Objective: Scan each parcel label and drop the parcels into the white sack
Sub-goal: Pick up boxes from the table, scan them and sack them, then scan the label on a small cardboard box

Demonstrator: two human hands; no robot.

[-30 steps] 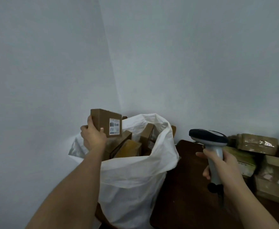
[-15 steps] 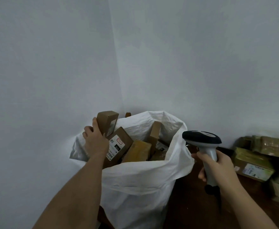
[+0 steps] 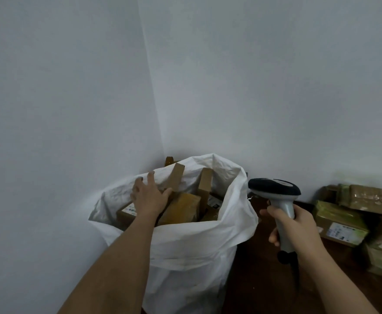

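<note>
White sack [image 3: 185,241] in the corner already holds several cardboard parcels [image 3: 181,211], while a stack of parcels [image 3: 348,223] waits unscanned on the dark table [image 3: 258,279]; left hand [image 3: 149,198] spread open over the sack, holding nothing, right hand [image 3: 296,225] wrapped around the scanner [image 3: 278,200].

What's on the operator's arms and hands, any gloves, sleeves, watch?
Nothing worn that shows. Left hand and right hand are bare, no gloves, no rings visible. Both forearms are bare down to the frame edge: no sleeves, watch or wristband in view.
</note>
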